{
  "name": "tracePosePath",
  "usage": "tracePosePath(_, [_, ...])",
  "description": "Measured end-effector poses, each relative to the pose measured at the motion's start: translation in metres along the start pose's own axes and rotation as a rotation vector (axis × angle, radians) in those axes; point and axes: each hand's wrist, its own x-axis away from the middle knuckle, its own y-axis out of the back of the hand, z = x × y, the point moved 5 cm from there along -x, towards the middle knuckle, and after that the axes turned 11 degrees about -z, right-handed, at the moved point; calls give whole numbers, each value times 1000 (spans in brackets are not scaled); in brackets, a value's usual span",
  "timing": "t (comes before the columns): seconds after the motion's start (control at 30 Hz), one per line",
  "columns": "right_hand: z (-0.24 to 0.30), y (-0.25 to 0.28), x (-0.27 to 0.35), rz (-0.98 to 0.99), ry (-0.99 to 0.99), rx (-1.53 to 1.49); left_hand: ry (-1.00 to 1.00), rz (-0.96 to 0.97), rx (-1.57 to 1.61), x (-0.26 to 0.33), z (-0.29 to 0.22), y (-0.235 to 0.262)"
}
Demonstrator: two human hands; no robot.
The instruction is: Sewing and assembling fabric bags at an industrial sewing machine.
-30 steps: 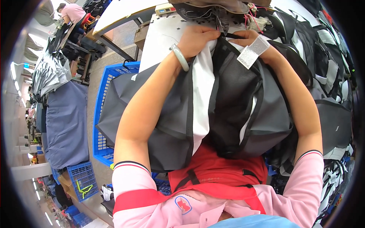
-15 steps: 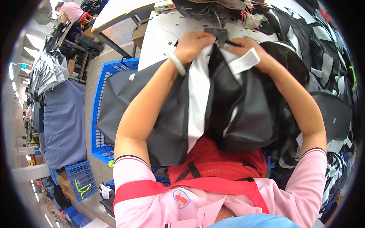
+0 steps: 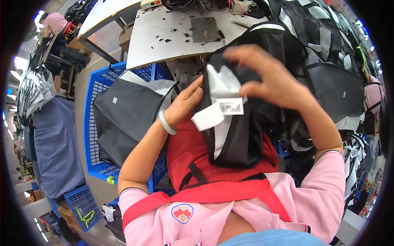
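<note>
A sewn black fabric piece [image 3: 242, 139] with a silvery-white inner face lies over my lap, in front of the table edge. Two white labels [image 3: 230, 106] hang on its front, one printed. My left hand [image 3: 184, 102], with a pale bangle at the wrist, is closed on the piece's left edge, fingers together. Above the piece's right side is my right hand [image 3: 273, 78], blurred by motion, its thumb and fingers apart and nothing visible between them. Whether it touches the fabric I cannot tell.
Ahead stands a white sewing table [image 3: 164, 30] with a metal plate [image 3: 205, 30], scraps and scissors [image 3: 241, 24]. A blue crate [image 3: 87, 123] at left holds dark grey panels [image 3: 119, 106]. Black fabric pieces [image 3: 334, 82] pile up at right. Another person [image 3: 55, 22] sits far left.
The black piece has come away from the sewing machine toward my lap. My left hand moved down and left with it. My right hand has opened, and the grey panel at left lies in the crate.
</note>
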Motion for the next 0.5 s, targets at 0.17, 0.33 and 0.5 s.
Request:
tracePosePath(0.17, [-107, 85, 11, -262, -193, 546, -194, -2, -437, 32, -13, -54])
tracePosePath(0.33, [-35, 21, 21, -197, -119, 512, -120, -275, -169, 70, 37, -14])
tracePosePath(0.5, [89, 76, 38, -384, 285, 572, -124, -209, 90, 121, 10, 9])
